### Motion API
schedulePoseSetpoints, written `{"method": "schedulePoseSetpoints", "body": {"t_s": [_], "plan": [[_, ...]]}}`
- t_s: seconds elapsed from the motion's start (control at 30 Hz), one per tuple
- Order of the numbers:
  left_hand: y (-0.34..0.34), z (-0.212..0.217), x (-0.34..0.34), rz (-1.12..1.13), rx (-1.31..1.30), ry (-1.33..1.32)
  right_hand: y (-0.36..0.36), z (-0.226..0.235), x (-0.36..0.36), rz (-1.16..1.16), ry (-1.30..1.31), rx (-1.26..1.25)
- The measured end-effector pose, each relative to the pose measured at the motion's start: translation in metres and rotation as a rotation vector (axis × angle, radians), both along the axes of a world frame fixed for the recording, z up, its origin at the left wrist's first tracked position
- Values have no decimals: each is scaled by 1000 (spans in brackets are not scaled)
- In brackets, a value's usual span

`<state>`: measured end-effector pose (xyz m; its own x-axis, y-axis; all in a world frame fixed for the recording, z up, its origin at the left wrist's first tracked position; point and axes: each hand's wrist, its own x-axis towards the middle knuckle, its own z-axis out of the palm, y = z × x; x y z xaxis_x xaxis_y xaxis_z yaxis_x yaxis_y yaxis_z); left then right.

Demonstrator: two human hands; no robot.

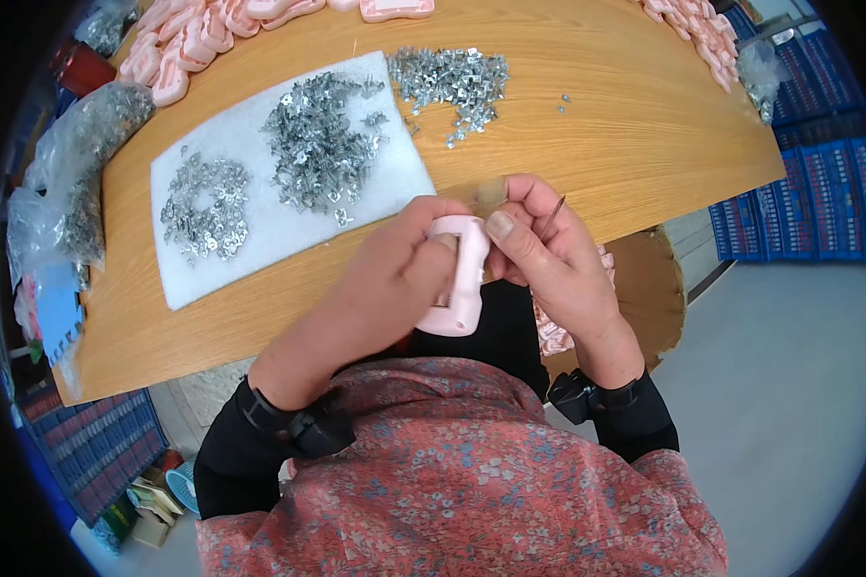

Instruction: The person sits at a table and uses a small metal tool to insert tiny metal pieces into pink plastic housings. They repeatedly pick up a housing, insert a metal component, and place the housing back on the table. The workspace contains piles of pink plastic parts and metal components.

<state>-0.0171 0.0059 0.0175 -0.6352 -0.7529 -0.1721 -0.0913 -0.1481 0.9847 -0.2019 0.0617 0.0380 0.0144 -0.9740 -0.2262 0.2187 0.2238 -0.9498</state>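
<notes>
My left hand [394,269] is wrapped round a pink plastic casing [467,279], its thumb pressing into the hollow inner side. The casing is held tilted above my lap, just off the table's near edge. At its right rim are the bent fingers of my right hand [558,250]. A thin, dark metal tool [553,217] sticks up from between those fingers; its other end is hidden. The right index fingertip has a tan wrap [491,195], blurred. Whether a small part is pinched there I cannot make out.
On the wooden table [625,115] lies a white foam sheet [260,279] with two piles of small metal pieces. Another metal pile [452,82] is beside it. Pink casings [188,43] are heaped at the far left. A cardboard box [654,298] stands below, right.
</notes>
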Motion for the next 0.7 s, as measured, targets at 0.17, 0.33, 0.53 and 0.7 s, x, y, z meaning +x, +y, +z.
{"method": "schedulePoseSetpoints", "body": {"t_s": [0.17, 0.33, 0.53, 0.7], "plan": [[-12, 4, 17, -50, 879, 552, -6, -8, 3, 21, 117, -100], [-11, -8, 23, -78, 968, 646, -10, -7, 15, 26, 161, -169], [-9, -5, 21, -79, 976, 606, -15, -8, 13, 47, 270, -149], [-10, -9, 21, -133, 982, 617, -17, -3, 10, 84, 178, -56]]}}
